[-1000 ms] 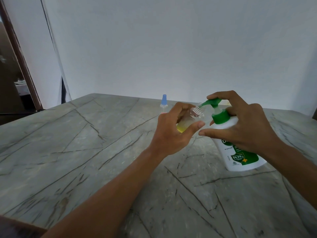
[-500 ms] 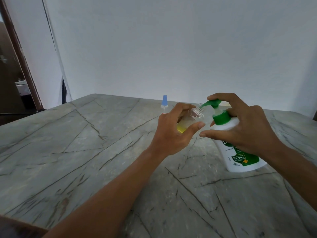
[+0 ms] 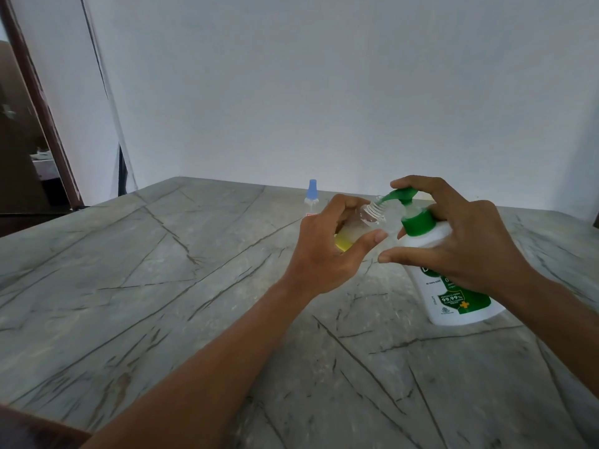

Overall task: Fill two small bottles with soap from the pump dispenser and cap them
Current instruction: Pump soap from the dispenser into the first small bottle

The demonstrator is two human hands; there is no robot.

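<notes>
Near the right-centre of the grey veined stone counter [image 3: 162, 286], a white plastic pump dispenser [image 3: 453, 306] w/ green label is stood on its base. Its green pump head [image 3: 400, 194] is seen raised, w/ a bit of white stem shown above the green collar. The dispenser is gripped by the right hand [image 3: 453, 241]: index finger is curled over the top of the pump head, thumb is stretched out low toward the left, and the other fingers are wrapped behind the dispenser's shoulder, mostly hidden.

Just left of it, a small clear plastic bottle [image 3: 356, 228] is held off the counter by the left hand [image 3: 327, 251]. Fingers are curled round the far side and the thumb is laid along the near side, so approx. the middle of the bottle is covered. The bottle is tilted, threaded neck up and to the right, no cap on it. Its open mouth is met by the tip of the green nozzle. Yellow soap is pooled at the lower end; the rest looks cloudy.

Further back, by the counter's far edge, a second small clear bottle w/ pale blue pointed cap [image 3: 311, 199] is stood upright, its lower part hidden behind the left hand. Contents can't be made out.

Behind, a plain white wall [image 3: 324, 92] is seen, w/ a dark brown door frame [image 3: 39, 102] at far left.
</notes>
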